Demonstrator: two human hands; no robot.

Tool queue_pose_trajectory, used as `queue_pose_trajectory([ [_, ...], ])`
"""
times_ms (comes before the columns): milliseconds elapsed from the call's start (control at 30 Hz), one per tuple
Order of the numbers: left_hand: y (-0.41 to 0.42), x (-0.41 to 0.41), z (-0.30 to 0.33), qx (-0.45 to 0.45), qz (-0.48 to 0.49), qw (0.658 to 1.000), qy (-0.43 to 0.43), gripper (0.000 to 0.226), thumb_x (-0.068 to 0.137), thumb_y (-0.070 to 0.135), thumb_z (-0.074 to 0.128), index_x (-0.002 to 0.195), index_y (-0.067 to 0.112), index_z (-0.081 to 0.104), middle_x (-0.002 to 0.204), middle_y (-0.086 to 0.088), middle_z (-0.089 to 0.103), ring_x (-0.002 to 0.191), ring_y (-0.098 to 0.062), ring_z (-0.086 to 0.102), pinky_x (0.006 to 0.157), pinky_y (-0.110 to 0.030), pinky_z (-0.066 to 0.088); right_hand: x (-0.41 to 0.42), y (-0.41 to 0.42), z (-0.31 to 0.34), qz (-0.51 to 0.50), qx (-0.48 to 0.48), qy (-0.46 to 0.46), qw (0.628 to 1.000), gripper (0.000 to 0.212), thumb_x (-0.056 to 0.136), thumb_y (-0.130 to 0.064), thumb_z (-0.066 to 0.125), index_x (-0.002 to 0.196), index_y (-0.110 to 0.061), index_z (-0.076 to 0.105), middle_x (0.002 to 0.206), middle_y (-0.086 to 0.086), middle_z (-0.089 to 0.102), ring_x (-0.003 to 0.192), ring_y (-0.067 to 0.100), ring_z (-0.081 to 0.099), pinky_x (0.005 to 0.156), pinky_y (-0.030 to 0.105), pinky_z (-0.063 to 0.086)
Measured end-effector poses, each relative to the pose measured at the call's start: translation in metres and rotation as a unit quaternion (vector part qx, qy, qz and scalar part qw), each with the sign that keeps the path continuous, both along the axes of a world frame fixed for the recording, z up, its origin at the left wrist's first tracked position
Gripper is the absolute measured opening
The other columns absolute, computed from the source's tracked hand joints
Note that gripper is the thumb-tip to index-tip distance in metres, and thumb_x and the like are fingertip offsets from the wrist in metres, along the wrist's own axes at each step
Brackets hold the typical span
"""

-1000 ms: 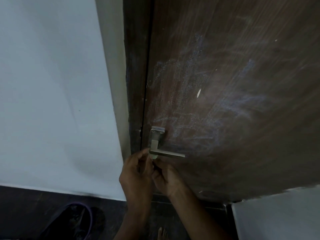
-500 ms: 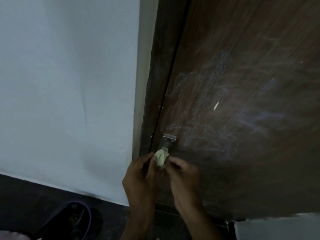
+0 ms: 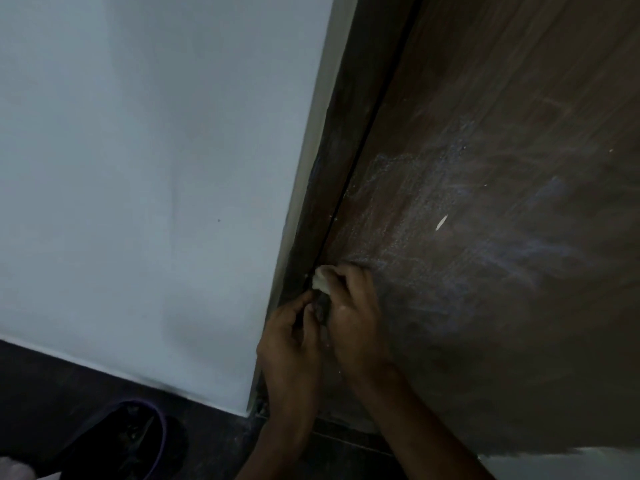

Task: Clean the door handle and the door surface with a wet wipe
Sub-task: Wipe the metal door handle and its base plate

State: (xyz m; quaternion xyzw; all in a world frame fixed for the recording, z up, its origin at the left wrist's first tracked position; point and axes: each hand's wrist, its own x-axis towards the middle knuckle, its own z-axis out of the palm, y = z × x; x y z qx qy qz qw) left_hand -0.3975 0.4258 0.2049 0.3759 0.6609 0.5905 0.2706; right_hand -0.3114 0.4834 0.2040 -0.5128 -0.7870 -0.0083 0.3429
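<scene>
A: The scene is dim; the wall (image 3: 145,168) reads a flat blue-grey with a soft shadow along its lower part.

B: The door (image 3: 502,168) is darker still, its chalky smears catching faint light. No glare shows.

A: Detail is soft and slightly blurred throughout. The floor (image 3: 52,393) sinks into near-black.

B: The wide lens tilts and bows the door frame (image 3: 332,202) strongly.

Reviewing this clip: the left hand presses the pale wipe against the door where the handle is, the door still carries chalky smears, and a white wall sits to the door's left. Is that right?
Not quite. In the head view, the right hand holds the pale wipe at the handle spot, while the left hand sits just below it. The rest stands: the door is smeared with chalky marks, and the white wall lies to its left.
</scene>
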Motion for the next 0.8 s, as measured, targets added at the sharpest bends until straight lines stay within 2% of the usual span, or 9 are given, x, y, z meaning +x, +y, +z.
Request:
queue_pose_trajectory([
  [33,0.000,-0.001,0.000,-0.002,0.004,1.000,0.004,0.025,0.093,0.017,0.065,0.113,0.029,0.075,0.108,0.014,0.072,0.099,-0.001,0.065,0.084,0.002,0.040,0.009,-0.003,-0.001,-0.025,0.009,0.026,0.999,0.027,0.096,-0.009,0.057,0.120,-0.020,0.064,0.120,-0.007,0.058,0.111,0.008,0.056,0.098,0.027,0.048],
  [100,0.000,-0.004,-0.001,-0.003,0.007,1.000,0.011,0.026,0.092,0.015,0.065,0.113,0.028,0.075,0.108,0.014,0.073,0.099,-0.002,0.066,0.084,0.002,0.040,0.013,-0.009,0.009,-0.075,0.028,0.005,0.997,0.029,0.095,-0.003,0.054,0.119,-0.007,0.069,0.114,0.005,0.065,0.105,0.017,0.062,0.096,0.026,0.048],
  [200,0.001,-0.003,-0.001,0.003,0.001,1.000,0.011,0.029,0.093,0.014,0.065,0.116,0.028,0.074,0.110,0.014,0.072,0.101,-0.003,0.065,0.086,-0.006,0.045,-0.001,-0.004,0.020,-0.027,0.029,-0.020,0.999,0.029,0.090,-0.005,0.054,0.113,0.001,0.072,0.107,0.013,0.069,0.100,0.026,0.065,0.093,0.029,0.053],
  [333,0.006,-0.001,0.002,0.010,0.013,0.999,0.040,0.038,0.092,0.006,0.061,0.125,0.024,0.070,0.116,0.014,0.067,0.104,0.002,0.058,0.090,0.004,0.033,-0.016,0.004,0.017,0.086,0.026,-0.192,0.977,0.020,0.076,-0.015,0.077,0.095,-0.009,0.077,0.099,0.006,0.071,0.102,0.024,0.064,0.097,0.032,0.045],
  [400,0.006,-0.001,0.002,0.019,0.010,0.998,0.061,0.040,0.089,0.000,0.063,0.123,0.021,0.071,0.113,0.012,0.067,0.103,0.001,0.057,0.090,0.005,0.031,-0.004,-0.001,0.007,0.075,0.019,-0.165,0.983,0.026,0.086,-0.017,0.062,0.107,-0.006,0.074,0.110,0.007,0.068,0.109,0.025,0.062,0.100,0.037,0.049],
  [467,0.007,-0.002,0.001,0.035,0.007,0.997,0.065,0.040,0.087,-0.005,0.066,0.118,0.018,0.073,0.111,0.012,0.067,0.102,0.001,0.059,0.091,0.004,0.033,0.011,-0.004,-0.001,0.002,0.044,-0.108,0.993,0.029,0.094,-0.013,0.051,0.115,-0.005,0.069,0.117,0.006,0.064,0.112,0.022,0.060,0.097,0.038,0.053],
  [533,0.009,0.001,0.001,0.045,-0.006,0.997,0.058,0.036,0.087,-0.005,0.068,0.117,0.015,0.075,0.112,0.008,0.070,0.103,-0.002,0.062,0.093,0.000,0.038,0.017,-0.007,-0.003,-0.033,0.051,-0.114,0.992,0.026,0.092,-0.006,0.061,0.117,-0.003,0.068,0.116,0.007,0.065,0.109,0.023,0.060,0.093,0.036,0.055],
  [600,0.011,0.004,0.004,0.050,-0.021,0.998,0.040,0.033,0.088,-0.002,0.070,0.116,0.015,0.075,0.112,0.005,0.072,0.102,-0.003,0.065,0.093,-0.006,0.044,0.009,-0.006,0.000,-0.004,0.048,-0.106,0.993,0.032,0.086,-0.003,0.074,0.117,0.000,0.069,0.114,0.010,0.068,0.107,0.025,0.062,0.092,0.034,0.057],
  [800,0.014,0.002,0.004,0.039,-0.014,0.998,0.043,0.026,0.087,0.005,0.073,0.111,0.015,0.077,0.106,0.003,0.075,0.096,-0.008,0.067,0.088,-0.005,0.043,0.012,-0.011,-0.004,-0.030,0.004,-0.084,0.996,0.029,0.079,-0.001,0.077,0.108,-0.002,0.073,0.107,0.011,0.070,0.101,0.028,0.066,0.087,0.036,0.058],
])
